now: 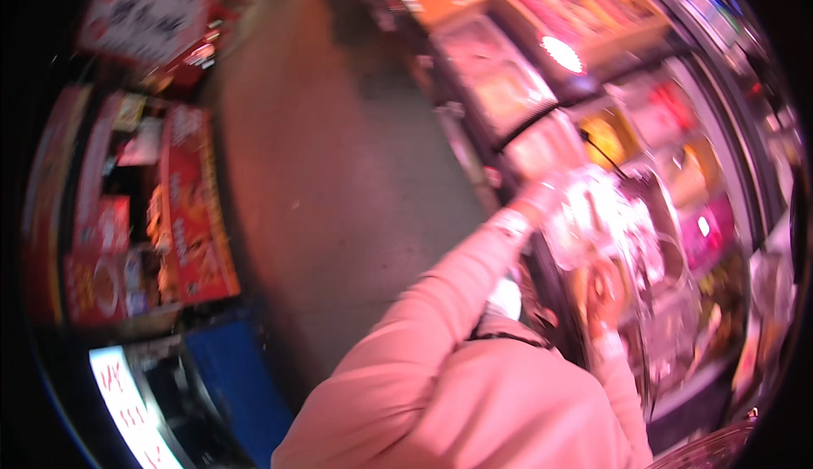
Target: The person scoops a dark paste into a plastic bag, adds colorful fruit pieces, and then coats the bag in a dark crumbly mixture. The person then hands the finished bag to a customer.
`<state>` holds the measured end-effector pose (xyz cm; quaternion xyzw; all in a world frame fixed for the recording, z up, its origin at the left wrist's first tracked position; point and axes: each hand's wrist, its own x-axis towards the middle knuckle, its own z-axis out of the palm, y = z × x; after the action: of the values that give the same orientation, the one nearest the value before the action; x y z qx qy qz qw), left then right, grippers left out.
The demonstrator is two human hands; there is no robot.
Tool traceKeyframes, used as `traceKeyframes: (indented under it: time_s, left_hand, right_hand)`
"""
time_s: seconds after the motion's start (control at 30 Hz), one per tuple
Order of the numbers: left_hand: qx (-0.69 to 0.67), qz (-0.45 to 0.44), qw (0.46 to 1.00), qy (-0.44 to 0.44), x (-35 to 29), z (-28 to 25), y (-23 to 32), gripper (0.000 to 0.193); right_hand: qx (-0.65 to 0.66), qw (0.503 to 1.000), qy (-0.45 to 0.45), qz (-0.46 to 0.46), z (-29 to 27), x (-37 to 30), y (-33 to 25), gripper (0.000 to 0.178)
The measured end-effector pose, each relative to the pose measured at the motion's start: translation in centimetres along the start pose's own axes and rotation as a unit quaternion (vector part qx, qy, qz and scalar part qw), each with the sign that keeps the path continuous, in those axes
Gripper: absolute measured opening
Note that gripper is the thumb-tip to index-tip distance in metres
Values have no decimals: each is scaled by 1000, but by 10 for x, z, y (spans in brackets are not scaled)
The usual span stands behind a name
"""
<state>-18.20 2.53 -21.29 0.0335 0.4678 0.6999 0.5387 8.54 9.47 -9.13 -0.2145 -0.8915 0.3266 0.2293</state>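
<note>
Both my arms, in pale sleeves, reach to the right over a counter of food trays. My left hand (542, 198) is at the near edge of a bright, glaring patch, beside a pale, shiny thing (584, 215) that may be clear plastic. Glare and blur hide its fingers and whatever they touch. Lower down, my right hand (605, 293) is over the trays on the near side of that same glare. Its fingers are smeared, so their grip does not show. A dark tray (659, 215) lies just beyond the glare.
Around my hands are a tray of yellow food (605, 137), a magenta tray (707, 230) and a tray of pale food (500, 79). A wooden box (593, 3) stands farther off. Across the grey floor (347, 164) are red cartons (195, 206) and a blue panel (237, 384).
</note>
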Motion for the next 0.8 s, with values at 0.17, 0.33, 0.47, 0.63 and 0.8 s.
traceKeyframes:
  time_s: [0.17, 0.33, 0.47, 0.63, 0.8]
  left_hand:
    - [271, 90, 957, 54, -28, 49, 35, 24]
    - [479, 144, 852, 152, -16, 41, -3, 19]
    - [751, 202, 599, 190, -65, 84, 32, 26]
    - [849, 198, 481, 92, -95, 83, -11, 81]
    - [846, 164, 505, 37, -75, 69, 5, 79]
  right_hand:
    - [48, 999, -1, -22, -2, 2, 9, 28]
    - [59, 997, -45, 6, -2, -5, -6, 36]
    - [33, 999, -25, 15, -10, -3, -19, 44]
    - [35, 998, -39, 37, 1, -15, -27, 42]
    - [57, 994, -18, 91, 0, -21, -29, 37]
